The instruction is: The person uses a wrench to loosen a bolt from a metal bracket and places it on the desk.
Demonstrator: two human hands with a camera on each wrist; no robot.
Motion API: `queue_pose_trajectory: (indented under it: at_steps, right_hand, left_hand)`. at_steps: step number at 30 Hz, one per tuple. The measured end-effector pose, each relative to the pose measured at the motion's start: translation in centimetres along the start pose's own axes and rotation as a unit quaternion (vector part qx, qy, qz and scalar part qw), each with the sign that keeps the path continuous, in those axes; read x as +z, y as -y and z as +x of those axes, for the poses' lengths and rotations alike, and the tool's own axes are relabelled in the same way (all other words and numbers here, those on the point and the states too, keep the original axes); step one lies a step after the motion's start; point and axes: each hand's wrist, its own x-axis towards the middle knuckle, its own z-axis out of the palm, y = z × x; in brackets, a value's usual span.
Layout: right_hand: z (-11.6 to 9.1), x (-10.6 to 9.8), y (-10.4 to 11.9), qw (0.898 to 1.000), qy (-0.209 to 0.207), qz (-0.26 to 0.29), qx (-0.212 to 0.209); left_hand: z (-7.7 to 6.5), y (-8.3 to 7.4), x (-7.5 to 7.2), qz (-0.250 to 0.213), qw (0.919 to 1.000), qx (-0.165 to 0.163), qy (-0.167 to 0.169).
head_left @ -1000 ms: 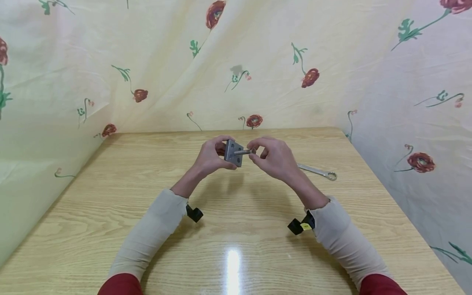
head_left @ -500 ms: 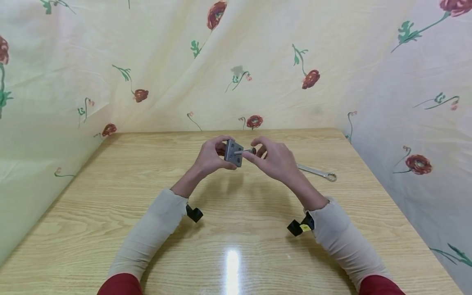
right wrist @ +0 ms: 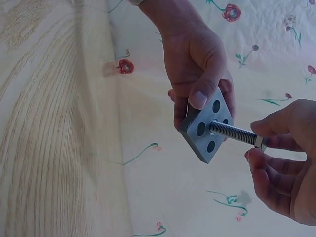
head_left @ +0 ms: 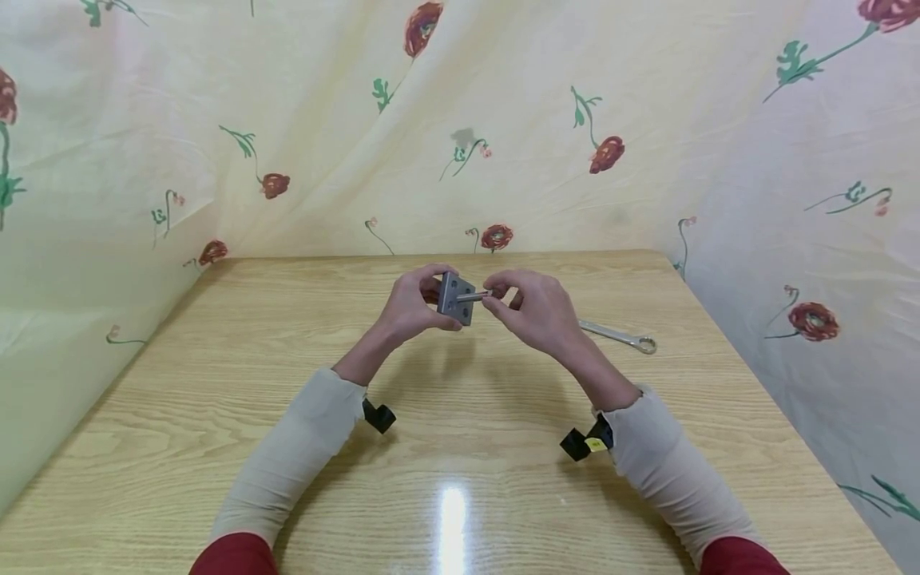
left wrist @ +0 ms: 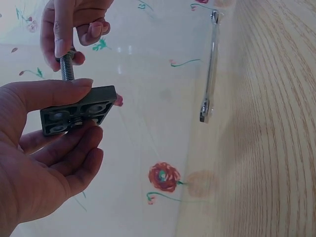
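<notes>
My left hand [head_left: 411, 307] grips a square grey metal plate [head_left: 449, 289] by its edges, thumb on one side and fingers on the other. The plate has a hole near each corner, and a long threaded bolt [right wrist: 234, 133] stands in its middle. Thumb and fingertips of my right hand [head_left: 537, 307] pinch the hex head [right wrist: 260, 143] at the bolt's outer end. Most of the thread shows between plate and head. On the plate's far face, in the left wrist view, the bolt's tip [left wrist: 76, 122] shows at the centre among round recesses. Both hands are raised above the table.
A combination wrench [head_left: 620, 334] lies on the wood-grain table [head_left: 460, 415], just right of my right hand, which hides part of it. Flower-patterned cloth [head_left: 323, 136] hangs behind the table and along both sides.
The right fingers spread off the bolt head half a second ago, with the thumb along the bolt, and now pinch the head again. The left hand and plate stay in place.
</notes>
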Motion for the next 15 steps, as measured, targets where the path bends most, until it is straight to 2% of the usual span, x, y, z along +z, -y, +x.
queue_pose_trajectory:
  at_steps: [8,11,15]
  right_hand:
    - [-0.02,-0.11,-0.09,0.999,-0.003,0.007,-0.037]
    - [-0.01,-0.17,-0.04,1.000,0.006,0.004,-0.021]
    - [0.05,-0.22,0.05,0.999,0.019,-0.006,0.029]
  left_hand:
    - [0.03,0.06,-0.02,-0.010,0.9999,-0.001,0.003]
    - [0.00,0.04,-0.04,-0.007,1.0000,0.001,0.001]
    - [-0.02,0.04,-0.04,-0.008,1.0000,0.001,0.002]
